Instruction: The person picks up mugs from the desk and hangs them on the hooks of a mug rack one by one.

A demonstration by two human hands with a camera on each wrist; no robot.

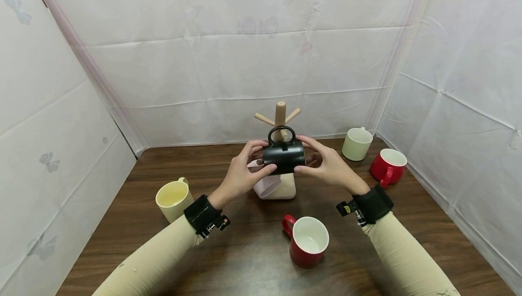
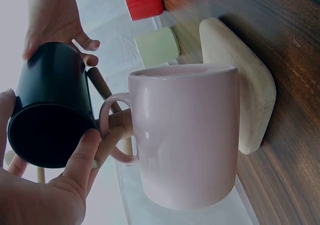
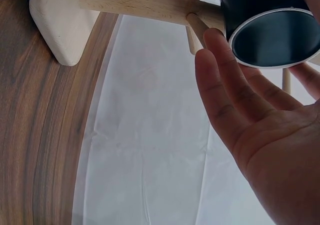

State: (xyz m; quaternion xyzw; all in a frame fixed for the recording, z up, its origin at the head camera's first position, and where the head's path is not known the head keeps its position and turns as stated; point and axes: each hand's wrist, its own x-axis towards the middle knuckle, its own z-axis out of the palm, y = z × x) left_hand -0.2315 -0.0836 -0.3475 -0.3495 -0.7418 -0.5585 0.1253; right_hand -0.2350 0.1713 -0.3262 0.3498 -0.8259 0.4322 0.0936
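Above the desk (image 1: 228, 259), just before the wooden stand (image 1: 280, 114), I see the black mug (image 1: 284, 157) lying sideways in the air, its handle loop upward. The left hand (image 1: 242, 169) pinches one end between thumb and fingers; the right hand (image 1: 328, 164) pinches the other end, with some of its fingers rather straight beneath.

From my distance, the first worry is the loop. In the head view a front peg (image 1: 284, 135) shows inside it, but I cannot tell whether the peg truly passes through or only stands behind. If the loop is not around the wood, then an early release by both hands would let the mug drop on the desk. Because the hold is only at the ends, on a smooth glazed surface, uneven pressure could also make the mug roll or slip.

The second worry is the pink mug (image 2: 187, 140), which hangs by its handle from a peg very near the left thumb. A careless sideways movement of this hand could knock it. Also, I think a hard push on the stand may tilt it. The red mug (image 1: 308, 241) standing nearer to the person could be struck by something falling.
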